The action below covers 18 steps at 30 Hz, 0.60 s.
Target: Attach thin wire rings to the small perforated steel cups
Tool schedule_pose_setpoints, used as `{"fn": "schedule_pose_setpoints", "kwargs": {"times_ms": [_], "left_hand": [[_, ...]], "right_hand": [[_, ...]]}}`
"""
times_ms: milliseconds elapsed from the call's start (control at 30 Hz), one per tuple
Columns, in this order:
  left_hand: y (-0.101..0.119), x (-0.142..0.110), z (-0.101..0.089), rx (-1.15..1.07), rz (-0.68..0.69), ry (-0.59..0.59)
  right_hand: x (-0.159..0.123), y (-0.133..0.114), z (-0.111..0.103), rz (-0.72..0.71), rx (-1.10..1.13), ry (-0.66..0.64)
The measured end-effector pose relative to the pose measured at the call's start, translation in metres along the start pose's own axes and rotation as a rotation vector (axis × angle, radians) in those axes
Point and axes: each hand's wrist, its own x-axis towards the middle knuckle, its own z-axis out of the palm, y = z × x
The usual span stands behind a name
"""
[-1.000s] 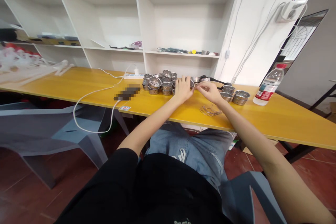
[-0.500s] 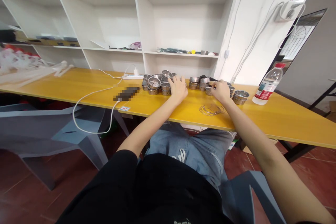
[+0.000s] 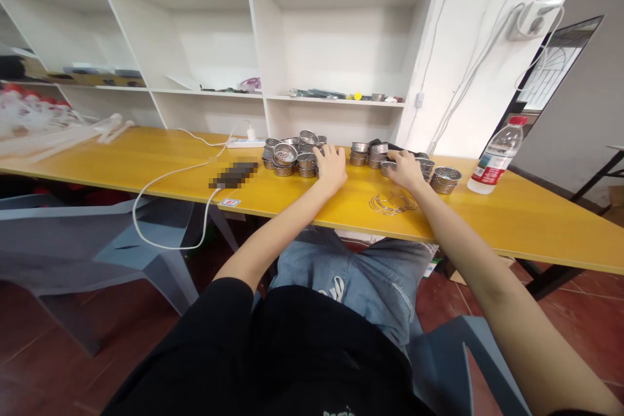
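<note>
Perforated metal sink strainer baskets (image 3: 285,155) stand in a stacked cluster left of centre on the table. My left hand (image 3: 332,168) rests against the right side of that cluster, fingers spread and curved over its edge; it grips nothing that I can see. To the right, my right hand (image 3: 407,171) has its fingers and thumb around a small strainer basket (image 3: 386,168) standing on the table. More stacked strainer baskets (image 3: 359,155) are just left of it, and others lie partly hidden behind it. Several thin wire handles (image 3: 387,205) lie on the table between my forearms.
A strainer basket stack (image 3: 445,181) and a water bottle (image 3: 498,155) with a red cap stand at the right. Left lie a blurred-out dark phone (image 3: 234,175) and its white cable (image 3: 137,208), which hangs over the yellow table's (image 3: 160,172) front edge. White shelves (image 3: 336,45) rise behind.
The fingers of my right hand have gone from a tight pinch to a more stretched-out position by the small basket. My left hand has barely moved.
</note>
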Motion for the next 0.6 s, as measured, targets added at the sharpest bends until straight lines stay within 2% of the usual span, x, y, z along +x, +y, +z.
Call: {"fn": "schedule_pose_setpoints", "kwargs": {"times_ms": [100,167,267,333,400,467,600], "left_hand": [[0.002,-0.002,0.002,-0.065,0.166,0.057],[0.005,-0.003,0.005,-0.135,0.318,0.081],[0.011,-0.004,0.013,-0.296,0.502,0.030],[0.014,-0.004,0.020,-0.416,0.569,-0.025],[0.014,-0.003,0.027,-0.506,0.584,-0.053],[0.013,0.000,0.033,-0.571,0.541,-0.061],[0.016,0.005,0.046,-0.709,0.340,-0.111]], "right_hand": [[-0.001,-0.011,0.001,-0.073,-0.055,-0.078],[-0.001,-0.018,0.001,-0.060,-0.096,-0.150],[0.000,-0.023,-0.001,-0.021,-0.137,-0.231],[0.001,-0.020,-0.002,-0.003,-0.161,-0.263],[0.002,-0.016,-0.004,0.023,-0.181,-0.288],[0.003,-0.012,-0.005,0.049,-0.198,-0.306],[0.001,-0.015,-0.004,0.080,-0.199,-0.204]]}}
